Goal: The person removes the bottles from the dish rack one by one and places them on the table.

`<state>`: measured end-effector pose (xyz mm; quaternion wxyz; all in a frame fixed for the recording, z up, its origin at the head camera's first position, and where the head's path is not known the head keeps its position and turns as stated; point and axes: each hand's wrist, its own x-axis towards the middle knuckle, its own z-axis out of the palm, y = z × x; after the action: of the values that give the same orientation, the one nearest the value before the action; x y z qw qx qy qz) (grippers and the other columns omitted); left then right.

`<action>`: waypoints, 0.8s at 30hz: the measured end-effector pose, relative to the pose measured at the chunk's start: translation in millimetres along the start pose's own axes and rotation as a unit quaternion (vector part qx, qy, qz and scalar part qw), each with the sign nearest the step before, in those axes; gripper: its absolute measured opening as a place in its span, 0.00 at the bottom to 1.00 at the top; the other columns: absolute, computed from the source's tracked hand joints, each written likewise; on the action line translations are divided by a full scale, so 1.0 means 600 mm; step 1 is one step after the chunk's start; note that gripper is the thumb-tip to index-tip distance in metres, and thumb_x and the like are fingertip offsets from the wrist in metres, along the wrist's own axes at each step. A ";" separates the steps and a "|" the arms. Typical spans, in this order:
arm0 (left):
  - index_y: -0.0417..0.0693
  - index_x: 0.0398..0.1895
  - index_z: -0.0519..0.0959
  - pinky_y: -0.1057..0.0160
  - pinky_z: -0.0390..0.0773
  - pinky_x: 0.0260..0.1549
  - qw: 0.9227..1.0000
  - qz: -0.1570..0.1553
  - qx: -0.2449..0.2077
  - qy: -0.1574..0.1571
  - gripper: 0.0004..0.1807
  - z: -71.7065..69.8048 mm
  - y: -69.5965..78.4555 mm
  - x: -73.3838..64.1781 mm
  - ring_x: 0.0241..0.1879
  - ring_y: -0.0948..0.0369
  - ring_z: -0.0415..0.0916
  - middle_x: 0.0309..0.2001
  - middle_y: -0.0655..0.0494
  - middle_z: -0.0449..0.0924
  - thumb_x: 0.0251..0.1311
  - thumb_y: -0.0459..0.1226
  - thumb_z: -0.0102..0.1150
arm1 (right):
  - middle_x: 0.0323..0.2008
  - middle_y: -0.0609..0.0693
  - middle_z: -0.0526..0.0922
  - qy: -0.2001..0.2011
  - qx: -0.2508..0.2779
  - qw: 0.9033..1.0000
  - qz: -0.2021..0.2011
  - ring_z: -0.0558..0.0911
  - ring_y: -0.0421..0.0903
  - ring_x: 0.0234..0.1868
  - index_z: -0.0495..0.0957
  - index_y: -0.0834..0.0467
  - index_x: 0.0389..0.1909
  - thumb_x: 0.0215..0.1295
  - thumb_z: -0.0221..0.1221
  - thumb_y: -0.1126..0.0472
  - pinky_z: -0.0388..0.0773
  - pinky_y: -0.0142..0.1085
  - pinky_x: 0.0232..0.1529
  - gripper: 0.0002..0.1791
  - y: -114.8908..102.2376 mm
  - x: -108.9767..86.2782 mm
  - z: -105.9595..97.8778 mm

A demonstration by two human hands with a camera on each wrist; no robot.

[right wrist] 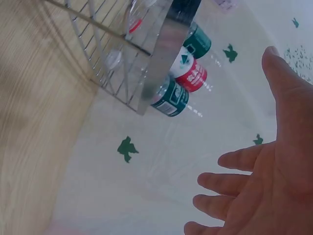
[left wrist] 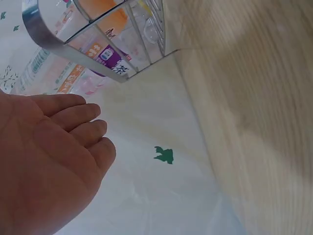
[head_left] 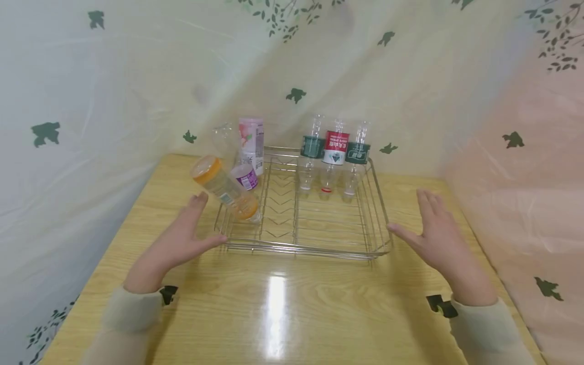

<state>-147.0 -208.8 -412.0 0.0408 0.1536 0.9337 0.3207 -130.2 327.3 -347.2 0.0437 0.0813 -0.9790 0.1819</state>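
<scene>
A metal wire dish rack (head_left: pixel 301 249) stands on the table between my two hands. My left hand (head_left: pixel 180 241) is at its left front corner, thumb right by the rim, fingers straight and holding nothing. At the right side, my right hand (head_left: pixel 440 248) has its fingers spread and its thumb tip close to the rim. Inside the rack, at left, a bottle with orange bands (head_left: pixel 225 190) leans outward over the side. Behind it are a purple-labelled bottle (head_left: pixel 246 177) and a pink bottle (head_left: pixel 252 139). Neck down at the back right are two green-labelled bottles (head_left: pixel 357 153) and a red-and-white-labelled bottle (head_left: pixel 335 147).
The wooden table (head_left: pixel 228 314) reaches out in front of the rack and to both sides. Right behind the rack hangs a pale curtain (head_left: pixel 191 76) with green leaf prints, which also lines the left and right sides. Another clear bottle (head_left: pixel 223 137) stands at the rack's back left.
</scene>
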 end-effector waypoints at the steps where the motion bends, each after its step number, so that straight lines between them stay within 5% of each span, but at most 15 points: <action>1: 0.41 0.82 0.35 0.34 0.41 0.71 1.000 0.001 -0.006 -0.002 0.63 0.001 0.000 0.001 0.78 0.40 0.30 0.80 0.38 0.34 0.62 0.59 0.66 | 0.79 0.67 0.35 0.001 0.002 1.000 -0.004 0.37 0.68 0.77 0.33 0.63 0.81 0.67 0.59 0.33 0.36 0.67 0.72 0.62 -0.003 0.001 0.000; 13: 0.58 0.83 0.33 0.32 0.47 0.70 0.999 0.012 -0.048 0.006 0.62 0.028 -0.008 0.018 0.77 0.39 0.38 0.81 0.43 0.36 0.60 0.60 0.67 | 0.80 0.61 0.38 -0.019 0.049 0.998 -0.020 0.42 0.65 0.78 0.33 0.58 0.82 0.64 0.61 0.31 0.43 0.65 0.73 0.63 -0.061 0.022 0.004; 24: 0.68 0.83 0.35 0.31 0.50 0.68 0.995 0.040 -0.089 0.015 0.61 0.043 -0.008 0.030 0.76 0.39 0.42 0.81 0.51 0.37 0.59 0.56 0.71 | 0.78 0.59 0.53 -0.012 0.077 0.994 -0.071 0.54 0.62 0.76 0.45 0.54 0.82 0.62 0.63 0.31 0.54 0.63 0.72 0.59 -0.125 0.051 0.020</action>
<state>-160.7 -191.6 -435.1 0.0276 0.1821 0.8948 0.4066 -147.5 249.5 -328.7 0.0388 0.1562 -0.9542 0.2521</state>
